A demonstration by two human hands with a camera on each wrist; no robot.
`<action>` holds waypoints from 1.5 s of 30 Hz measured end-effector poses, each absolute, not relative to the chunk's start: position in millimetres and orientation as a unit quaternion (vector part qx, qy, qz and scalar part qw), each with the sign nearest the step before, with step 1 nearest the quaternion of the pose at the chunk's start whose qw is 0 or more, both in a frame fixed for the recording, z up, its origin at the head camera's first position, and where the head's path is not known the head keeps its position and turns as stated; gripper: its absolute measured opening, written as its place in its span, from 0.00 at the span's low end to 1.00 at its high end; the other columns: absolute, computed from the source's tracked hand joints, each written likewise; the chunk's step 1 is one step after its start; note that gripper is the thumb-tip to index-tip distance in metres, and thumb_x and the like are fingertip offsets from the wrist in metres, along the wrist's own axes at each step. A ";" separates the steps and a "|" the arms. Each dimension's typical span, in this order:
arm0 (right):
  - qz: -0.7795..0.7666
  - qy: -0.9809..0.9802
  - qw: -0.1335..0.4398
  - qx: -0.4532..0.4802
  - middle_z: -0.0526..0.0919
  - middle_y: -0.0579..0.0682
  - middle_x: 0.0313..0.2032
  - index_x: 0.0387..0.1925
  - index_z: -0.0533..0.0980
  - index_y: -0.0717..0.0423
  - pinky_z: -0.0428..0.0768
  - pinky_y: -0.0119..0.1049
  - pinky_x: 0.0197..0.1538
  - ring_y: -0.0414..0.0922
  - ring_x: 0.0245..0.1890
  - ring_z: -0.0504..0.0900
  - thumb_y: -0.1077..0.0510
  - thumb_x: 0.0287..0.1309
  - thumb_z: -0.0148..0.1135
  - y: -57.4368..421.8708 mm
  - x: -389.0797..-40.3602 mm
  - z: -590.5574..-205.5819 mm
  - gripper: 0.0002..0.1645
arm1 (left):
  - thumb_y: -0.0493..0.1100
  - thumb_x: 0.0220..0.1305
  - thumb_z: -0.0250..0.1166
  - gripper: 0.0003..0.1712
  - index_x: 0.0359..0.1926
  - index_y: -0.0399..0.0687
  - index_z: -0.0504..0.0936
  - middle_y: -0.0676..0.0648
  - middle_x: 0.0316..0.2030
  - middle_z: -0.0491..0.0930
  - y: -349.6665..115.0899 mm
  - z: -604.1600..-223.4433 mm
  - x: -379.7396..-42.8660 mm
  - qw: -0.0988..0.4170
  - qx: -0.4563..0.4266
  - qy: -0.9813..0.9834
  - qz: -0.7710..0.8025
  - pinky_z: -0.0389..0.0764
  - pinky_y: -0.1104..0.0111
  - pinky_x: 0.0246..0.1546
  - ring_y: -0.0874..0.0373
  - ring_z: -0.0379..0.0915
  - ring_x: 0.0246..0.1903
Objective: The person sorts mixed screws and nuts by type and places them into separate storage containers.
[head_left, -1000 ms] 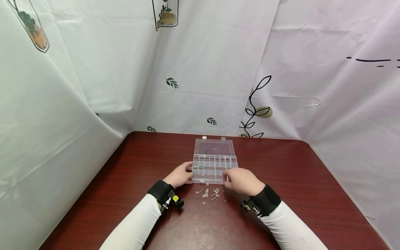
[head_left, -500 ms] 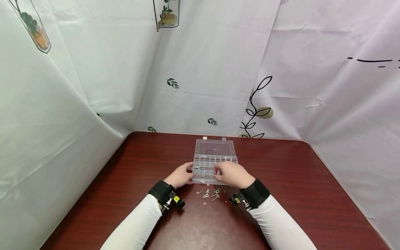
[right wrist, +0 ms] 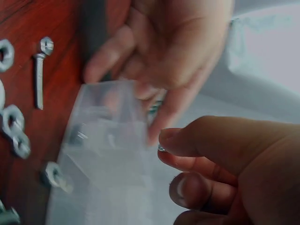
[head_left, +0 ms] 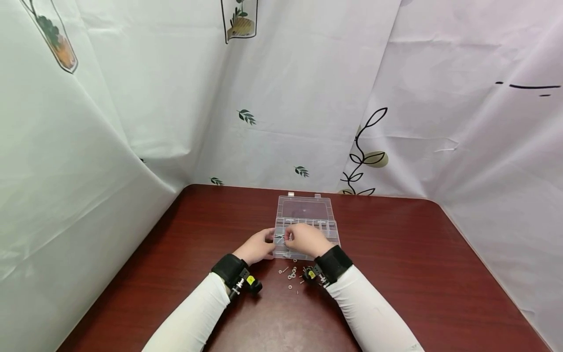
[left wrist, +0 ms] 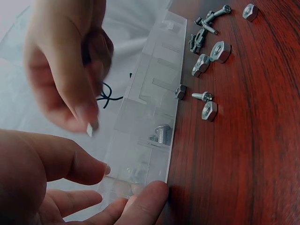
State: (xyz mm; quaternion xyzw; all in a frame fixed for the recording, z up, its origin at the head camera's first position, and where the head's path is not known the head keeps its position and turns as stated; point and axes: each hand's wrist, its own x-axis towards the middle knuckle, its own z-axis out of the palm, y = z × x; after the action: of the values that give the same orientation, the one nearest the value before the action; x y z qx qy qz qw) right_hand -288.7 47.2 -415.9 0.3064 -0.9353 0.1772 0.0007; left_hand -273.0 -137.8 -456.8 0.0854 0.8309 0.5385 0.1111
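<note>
Silvery nuts (left wrist: 221,51) and screws (left wrist: 202,96) are lying on the red-brown counter (head_left: 396,254), on the near side of a clear compartment box (head_left: 331,232). At the box's left end, your left hand (head_left: 256,248) is holding on, its half-spread grip curling around it. Over the box's left part, your right hand (head_left: 306,238) is pinching a small metal piece (right wrist: 161,148), that grip nearly closed. Another screw (left wrist: 162,135) is sitting inside the box. From its far side the lid (head_left: 304,209) is extending, with white cloth (head_left: 290,98) hanging beyond.
</note>
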 end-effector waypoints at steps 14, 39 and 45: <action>0.158 -0.944 -0.006 0.289 0.80 0.42 0.27 0.26 0.79 0.44 0.74 0.37 0.29 0.39 0.23 0.73 0.53 0.58 0.66 36.5 -291.4 -431.8 0.07 | 0.29 0.61 0.55 0.37 0.72 0.30 0.59 0.28 0.60 0.69 -137.6 -453.5 -270.9 0.113 0.076 0.833 0.537 0.86 0.59 0.37 0.48 0.79 0.42; 0.174 -0.935 0.025 0.308 0.75 0.38 0.22 0.26 0.77 0.42 0.70 0.36 0.25 0.39 0.20 0.70 0.53 0.59 0.68 53.3 -270.7 -402.9 0.08 | 0.29 0.61 0.55 0.36 0.71 0.29 0.59 0.29 0.58 0.71 -137.2 -454.4 -273.1 0.110 0.079 0.832 0.538 0.86 0.60 0.35 0.48 0.79 0.41; 0.159 -0.933 0.034 0.321 0.72 0.37 0.18 0.27 0.77 0.42 0.68 0.35 0.22 0.37 0.19 0.69 0.53 0.59 0.67 69.3 -257.5 -398.9 0.07 | 0.28 0.62 0.54 0.34 0.70 0.31 0.62 0.32 0.54 0.74 -136.4 -458.0 -274.2 0.115 0.085 0.825 0.547 0.86 0.60 0.36 0.50 0.80 0.41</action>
State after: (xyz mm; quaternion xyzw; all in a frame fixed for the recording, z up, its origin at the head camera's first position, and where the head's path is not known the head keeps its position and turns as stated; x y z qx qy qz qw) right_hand -257.5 69.3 -398.9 0.3208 -0.9332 0.1586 0.0338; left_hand -274.2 -136.4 -458.0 0.0852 0.8251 0.5467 0.1145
